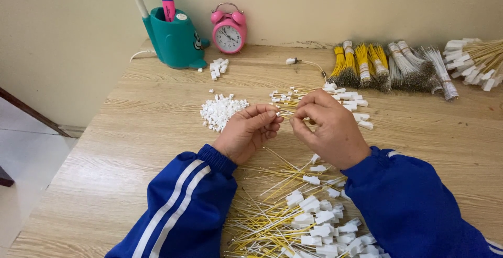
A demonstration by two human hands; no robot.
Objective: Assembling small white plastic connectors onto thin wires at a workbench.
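My left hand and my right hand meet over the middle of a wooden table. The left fingertips pinch a small white plastic connector. The right fingers pinch a thin yellow wire at the same spot. Just left of my left hand lies a heap of small white connectors. Beyond the hands lies a small pile of wires with white ends. Below my wrists a big tangle of yellow and white wires with white connectors is spread out. Both sleeves are blue with white stripes.
At the back stand a teal pen holder with a pink marker and a pink alarm clock. A few white connectors lie near the holder. Bundled yellow and white wires line the back right. The table's left edge drops to a tiled floor.
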